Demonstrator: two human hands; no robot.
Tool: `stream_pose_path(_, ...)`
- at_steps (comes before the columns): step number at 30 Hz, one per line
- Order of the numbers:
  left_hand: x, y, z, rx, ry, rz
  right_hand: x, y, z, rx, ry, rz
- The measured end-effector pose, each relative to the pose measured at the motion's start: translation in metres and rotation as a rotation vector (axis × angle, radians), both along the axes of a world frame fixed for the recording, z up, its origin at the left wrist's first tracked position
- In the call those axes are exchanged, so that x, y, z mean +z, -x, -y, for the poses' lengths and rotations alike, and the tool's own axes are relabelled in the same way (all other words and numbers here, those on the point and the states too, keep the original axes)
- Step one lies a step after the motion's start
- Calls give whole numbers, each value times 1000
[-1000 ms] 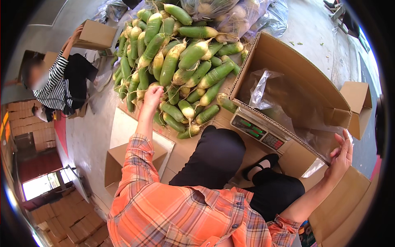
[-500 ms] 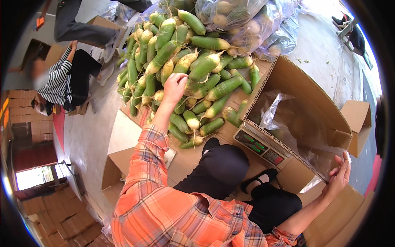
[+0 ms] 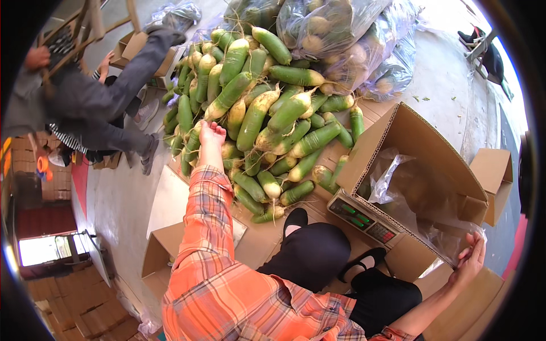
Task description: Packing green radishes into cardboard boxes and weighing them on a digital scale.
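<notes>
My left hand (image 3: pixel 212 134) is at the near left side of a heap of green radishes (image 3: pixel 310 140), beside one radish (image 3: pixel 193 142). Its fingers are curled, and what they hold, if anything, is hidden. At the right, my right hand (image 3: pixel 471 254) is closed on the clear plastic liner (image 3: pixel 438 233) at the near corner of an open cardboard box (image 3: pixel 435 133). The liner hangs inside the box, its crumpled part catching the light. Beneath the box is a scale (image 3: pixel 360 216) with a lit green display.
Bulging clear plastic bags (image 3: pixel 364 57) stand behind the heap. A smaller open carton (image 3: pixel 493 179) is to the right, another (image 3: pixel 161 250) to the left. One person (image 3: pixel 102 108) in dark trousers is at the upper left, partly covering someone in stripes. Cardboard stacks (image 3: pixel 85 301) fill the lower left.
My left hand has moved left across the heap, away from the radish it was on. My right hand stays at the box corner. A person in dark trousers has come further into view.
</notes>
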State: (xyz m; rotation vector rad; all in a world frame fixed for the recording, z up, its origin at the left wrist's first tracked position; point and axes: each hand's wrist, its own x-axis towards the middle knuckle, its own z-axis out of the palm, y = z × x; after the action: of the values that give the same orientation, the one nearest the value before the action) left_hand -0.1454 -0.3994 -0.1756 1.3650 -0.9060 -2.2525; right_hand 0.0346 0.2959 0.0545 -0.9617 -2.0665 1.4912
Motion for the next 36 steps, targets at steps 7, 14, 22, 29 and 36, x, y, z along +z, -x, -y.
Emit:
stream_pose_path(7,15,24,1,75,-68,-201,6,-9,-8,-4,84,-41)
stream_pose_path(14,123,11,-52,-138,670,-491,16,-5,1,27,175,-101)
stream_pose_path(22,287,-32,-189,-375,658,-935,26,-6,8,143,310,-180)
stream_pose_path(29,336,-22,-375,-1136,818,-1383,26,-10,4,274,374,-201)
stream_pose_path(36,300,-26,-507,-1741,993,-1351,28,-9,8,265,372,-192)
